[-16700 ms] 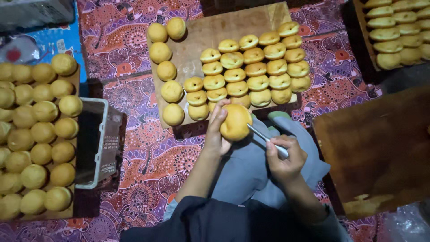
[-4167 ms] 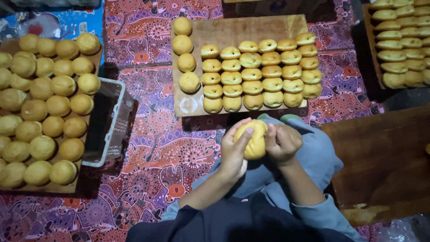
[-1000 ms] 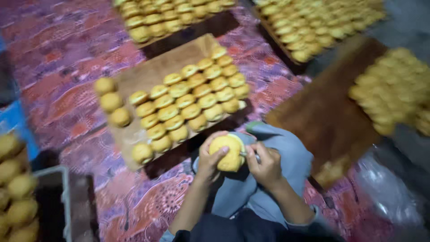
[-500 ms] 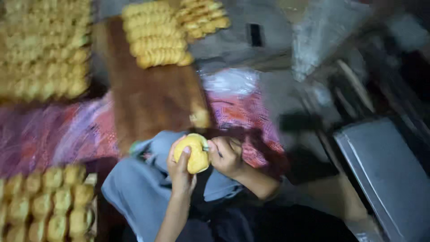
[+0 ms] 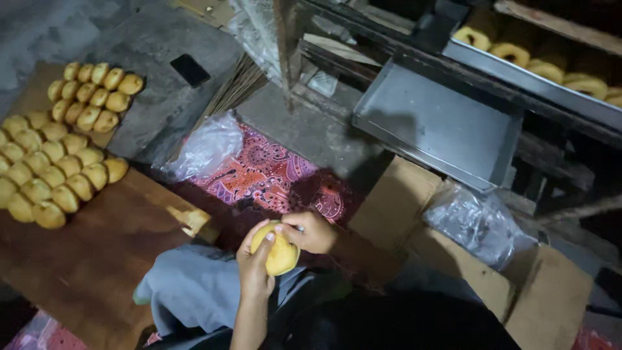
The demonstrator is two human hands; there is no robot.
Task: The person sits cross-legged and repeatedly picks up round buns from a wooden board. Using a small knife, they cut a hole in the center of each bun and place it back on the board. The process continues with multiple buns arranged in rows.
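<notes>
The left hand (image 5: 254,272) is cupping a round yellow bun (image 5: 277,248) from below and behind, fingers curling up its near-left side, thumb lying against its front; the right hand (image 5: 309,231) is closing on the bun's upper right edge, fingertips pinching at the top, though whether they are holding a small tool there cannot be told; the bun is sitting between both hands, low in the middle of the scene, above the person's grey-clad knee (image 5: 188,290); to the left, a dark wooden board (image 5: 97,259) is lying on the floor, its far-left part carrying rows of similar buns (image 5: 55,178); a second, smaller batch of buns (image 5: 96,95) is lying further off; a red patterned cloth (image 5: 272,172) is showing just beyond the hands, with a crumpled clear plastic bag (image 5: 207,144) at its left end; far right, an empty metal tray (image 5: 440,123) is resting on a low rack, and flattened cardboard (image 5: 466,259) is lying right of the hands
</notes>
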